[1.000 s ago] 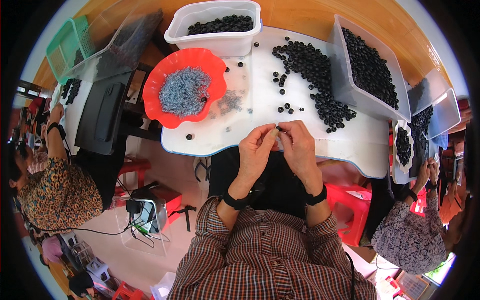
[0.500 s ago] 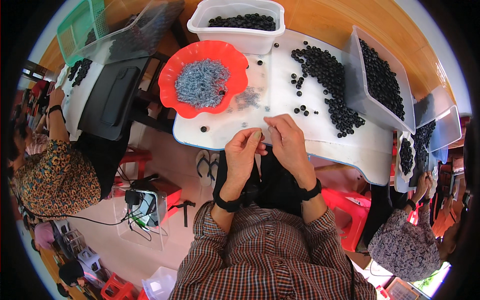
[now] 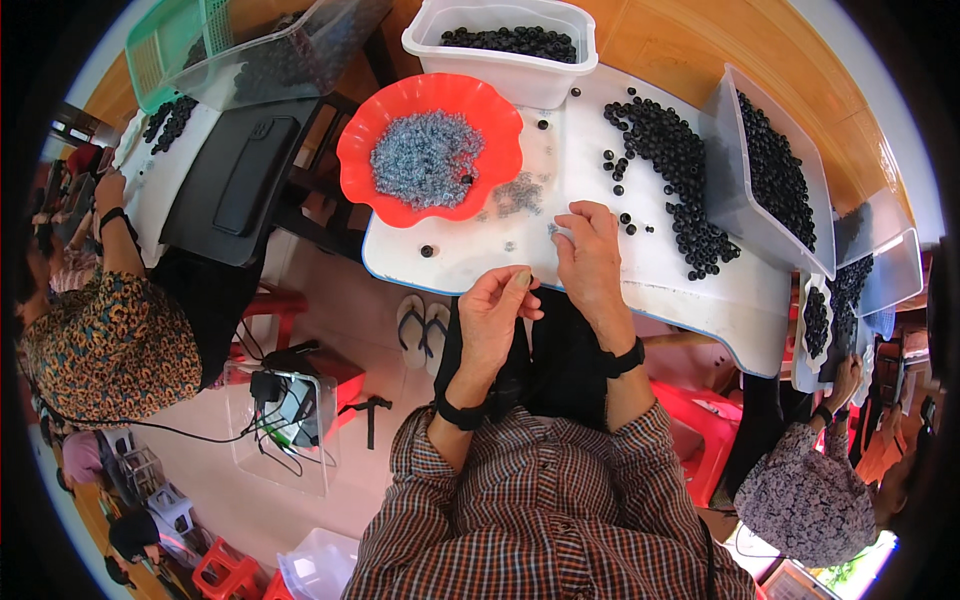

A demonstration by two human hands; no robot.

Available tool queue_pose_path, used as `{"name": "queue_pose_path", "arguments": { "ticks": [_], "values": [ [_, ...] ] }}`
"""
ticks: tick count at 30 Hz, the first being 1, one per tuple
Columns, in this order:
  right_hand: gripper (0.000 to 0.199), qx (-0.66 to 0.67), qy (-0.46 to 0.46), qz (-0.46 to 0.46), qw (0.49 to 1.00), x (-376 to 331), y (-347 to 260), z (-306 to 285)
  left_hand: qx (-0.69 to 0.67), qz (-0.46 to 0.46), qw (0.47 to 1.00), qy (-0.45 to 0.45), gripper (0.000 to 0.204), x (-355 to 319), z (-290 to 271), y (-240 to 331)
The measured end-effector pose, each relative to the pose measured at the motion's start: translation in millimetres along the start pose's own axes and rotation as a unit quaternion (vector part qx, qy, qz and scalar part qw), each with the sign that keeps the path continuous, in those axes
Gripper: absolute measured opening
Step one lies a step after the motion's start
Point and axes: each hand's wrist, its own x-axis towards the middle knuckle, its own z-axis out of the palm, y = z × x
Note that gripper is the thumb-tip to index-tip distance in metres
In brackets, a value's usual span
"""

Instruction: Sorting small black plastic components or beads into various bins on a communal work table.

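My left hand, just off the table's front edge, has its thumb pressed against the forefinger. Whatever it pinches is too small to make out. My right hand reaches over the white table, its fingers bent and drawn together beside a few loose black ring-like pieces. Its fingertips are partly hidden, so anything they hold does not show. Left of it, a red scalloped bowl holds many small clear bluish rings. One black piece lies among the rings, and another black piece sits near the table edge.
A spread of black pieces lies right of centre against a clear bin full of them. Behind the bowl stands a white tub of similar pieces. People sit at both sides. A red stool is right of my legs.
My right hand has parted from the left and moved up and right over the table, towards the loose black pieces. The left hand keeps its pinch. The whole view has shifted slightly.
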Motion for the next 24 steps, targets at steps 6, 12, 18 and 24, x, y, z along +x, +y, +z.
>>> {"name": "queue_pose_path", "arguments": {
  "ticks": [6,12,18,24],
  "values": [
    [0.017,-0.017,0.006,-0.015,1.0,-2,-2,4,-0.007,-0.002,1.0,-0.005,0.023,0,2,1],
    [0.016,-0.054,0.032,-0.046,0.997,-1,-7,8,-0.004,-0.002,1.0,-0.002,0.023,0,2,1],
    [0.019,0.056,0.063,-0.025,0.996,2,-12,-2,-0.003,0.0,1.0,0.0,0.023,0,1,0],
    [0.022,0.049,0.07,0.02,0.996,-5,2,0,-0.015,-0.003,1.0,-0.001,0.022,0,2,0]
  ]
}}
